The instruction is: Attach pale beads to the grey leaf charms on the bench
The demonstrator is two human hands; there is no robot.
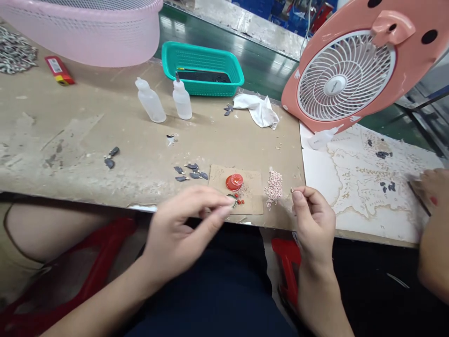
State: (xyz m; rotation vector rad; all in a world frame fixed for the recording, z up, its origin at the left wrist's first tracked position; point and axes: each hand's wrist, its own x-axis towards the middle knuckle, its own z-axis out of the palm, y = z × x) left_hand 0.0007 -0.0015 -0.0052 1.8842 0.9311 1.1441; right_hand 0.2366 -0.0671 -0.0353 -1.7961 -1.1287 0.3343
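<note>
My left hand (191,224) is over the front edge of a cardboard piece (252,180), thumb and forefinger nearly together beside small red and green bits (239,201); whether they pinch anything is too small to tell. A red cap-like container (234,181) sits on the cardboard. My right hand (312,208) is closed, with a tiny bead (292,190) at the tips of thumb and forefinger. Between the hands lies a pile of small pinkish beads (273,187). Several dark leaf-shaped pieces (191,172) lie left of the cardboard.
Two squeeze bottles (151,102), a teal basket (202,89), a white cloth (259,110) and a pink basket (105,37) stand farther back. An orange fan (335,84) is at the back right. Another person's hand (435,187) rests by a printed sheet (354,173).
</note>
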